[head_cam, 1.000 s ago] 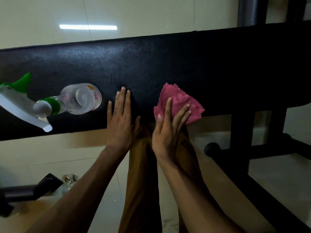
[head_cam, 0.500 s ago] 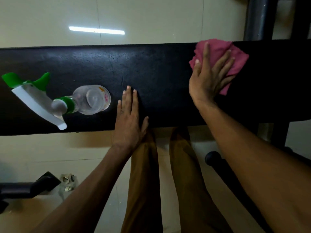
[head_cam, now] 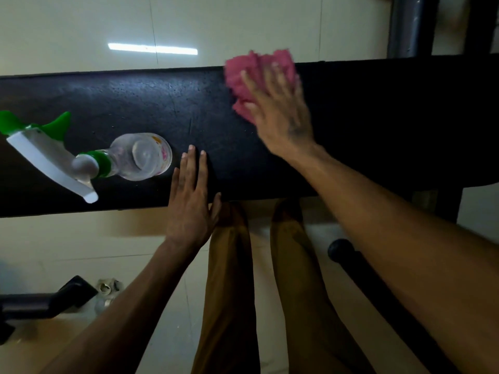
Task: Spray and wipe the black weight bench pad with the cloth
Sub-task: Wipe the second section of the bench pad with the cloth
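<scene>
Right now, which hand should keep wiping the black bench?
Right hand: it presses the pink cloth on the bench pad. The left hand lies flat, without cloth.

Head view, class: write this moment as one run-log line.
right hand: presses pink cloth on bench pad far edge | left hand: flat on pad | spray bottle: standing, untouched

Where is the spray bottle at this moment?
In the head view, the spray bottle stands on the left part of the black bench pad, just left of the left hand and untouched by it.
</scene>
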Tool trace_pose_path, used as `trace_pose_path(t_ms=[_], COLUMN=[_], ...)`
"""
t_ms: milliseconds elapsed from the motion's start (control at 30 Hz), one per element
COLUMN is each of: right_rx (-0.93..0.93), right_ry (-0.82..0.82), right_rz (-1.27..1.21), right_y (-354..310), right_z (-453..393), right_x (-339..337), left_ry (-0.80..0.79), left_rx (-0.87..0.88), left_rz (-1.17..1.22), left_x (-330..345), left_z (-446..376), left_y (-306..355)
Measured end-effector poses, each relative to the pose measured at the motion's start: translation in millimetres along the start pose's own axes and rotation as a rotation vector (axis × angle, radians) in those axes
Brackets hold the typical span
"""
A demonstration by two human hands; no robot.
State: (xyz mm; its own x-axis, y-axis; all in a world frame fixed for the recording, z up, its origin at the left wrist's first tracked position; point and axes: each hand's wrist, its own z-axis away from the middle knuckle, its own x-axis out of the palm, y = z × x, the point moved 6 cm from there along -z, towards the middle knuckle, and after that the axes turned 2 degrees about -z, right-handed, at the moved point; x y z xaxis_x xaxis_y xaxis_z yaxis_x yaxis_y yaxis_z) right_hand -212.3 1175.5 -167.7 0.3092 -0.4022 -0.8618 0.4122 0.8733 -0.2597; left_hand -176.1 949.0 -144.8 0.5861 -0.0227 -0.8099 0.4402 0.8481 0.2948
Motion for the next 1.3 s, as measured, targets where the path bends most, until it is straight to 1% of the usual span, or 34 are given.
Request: trace_pose_path(t_ms=[100, 167, 233, 333, 367, 400, 467, 500, 533, 567, 633, 733, 767, 833, 867, 933, 967, 1033, 1100, 1133, 1200, 1267, 1300], right_rx=[0.312, 0.430, 0.475, 0.563, 0.518, 0.411, 0.128, 0.019, -0.048, -0.083, -0.158, -0.328, -0.341, -0.268, -0.188, 0.013, 0.113, 0.260, 0.324, 0.304, 0.155, -0.007, -0.061], right_ry=[0.075, 0.083, 0.085, 0.109, 0.095, 0.074, 0.042, 0.029, 0.021, 0.014, 0.000, -0.036, -0.051, -0.072, -0.068, -0.041, -0.013, 0.073, 0.114, 0.104, 0.042, -0.023, -0.047], right_rz=[-0.076, -0.067, -0.071, -0.143, -0.147, -0.141, -0.120, -0.097, -0.068, -0.041, 0.007, 0.056, 0.072, 0.100, 0.094, 0.024, -0.031, -0.098, -0.139, -0.150, -0.105, -0.049, -0.039], right_y=[82.5, 119.3, 126.4, 92.9, 67.5, 34.0, -43.3, -76.8, -100.4, -112.4, -109.2, -70.7, -49.6, 0.0, 22.9, 47.8, 49.2, 31.9, 2.8, -11.8, -36.2, -42.0, -37.8], right_z=[13.2, 20.8, 17.0, -1.9, -11.3, -20.0, -26.9, -24.6, -20.6, -16.0, -4.5, 32.3, 49.2, 78.0, 85.9, 84.2, 77.2, 59.5, 46.4, 44.5, 51.3, 71.0, 81.5], right_x=[-25.9, -37.8, -40.2, -30.1, -23.8, -15.2, 5.5, 16.0, 25.2, 31.8, 35.9, 38.8, 39.9, 38.6, 35.6, 29.0, 26.8, 26.3, 30.9, 34.6, 43.8, 48.4, 48.8], left_ry=[0.014, 0.021, 0.033, 0.030, 0.026, 0.023, 0.014, 0.009, 0.005, 0.002, -0.006, -0.002, -0.001, 0.009, 0.018, 0.038, 0.041, 0.041, 0.042, 0.038, 0.024, 0.001, -0.007], left_rx=[-0.027, -0.054, -0.068, -0.053, -0.045, -0.038, -0.031, -0.035, -0.045, -0.060, -0.083, -0.055, -0.044, -0.037, -0.046, -0.077, -0.089, -0.109, -0.118, -0.117, -0.108, -0.081, -0.069], left_rz=[0.030, 0.054, 0.074, 0.096, 0.096, 0.089, 0.052, 0.029, 0.017, 0.015, 0.016, -0.007, -0.013, -0.012, -0.003, 0.020, 0.028, 0.030, 0.023, 0.020, 0.015, 0.006, 0.006], left_x=[0.7, 1.2, 1.2, 1.3, 1.0, 0.6, -0.2, -0.4, -0.5, -0.6, -0.8, -0.2, 0.7, 3.0, 4.3, 7.1, 8.3, 9.2, 7.8, 6.8, 4.3, 1.6, 0.3], left_z=[-0.5, -1.0, -0.9, -0.5, -0.6, -1.0, -0.8, 1.0, 3.5, 6.0, 11.3, 16.3, 16.6, 16.2, 16.2, 15.5, 15.3, 15.2, 14.1, 13.9, 14.8, 15.3, 15.4], left_y=[5.6, 8.6, 9.7, 9.2, 8.4, 6.7, 2.3, -1.0, -4.7, -8.3, -14.7, -20.1, -21.1, -22.6, -22.4, -20.8, -18.9, -16.2, -15.3, -15.3, -16.5, -17.5, -18.8])
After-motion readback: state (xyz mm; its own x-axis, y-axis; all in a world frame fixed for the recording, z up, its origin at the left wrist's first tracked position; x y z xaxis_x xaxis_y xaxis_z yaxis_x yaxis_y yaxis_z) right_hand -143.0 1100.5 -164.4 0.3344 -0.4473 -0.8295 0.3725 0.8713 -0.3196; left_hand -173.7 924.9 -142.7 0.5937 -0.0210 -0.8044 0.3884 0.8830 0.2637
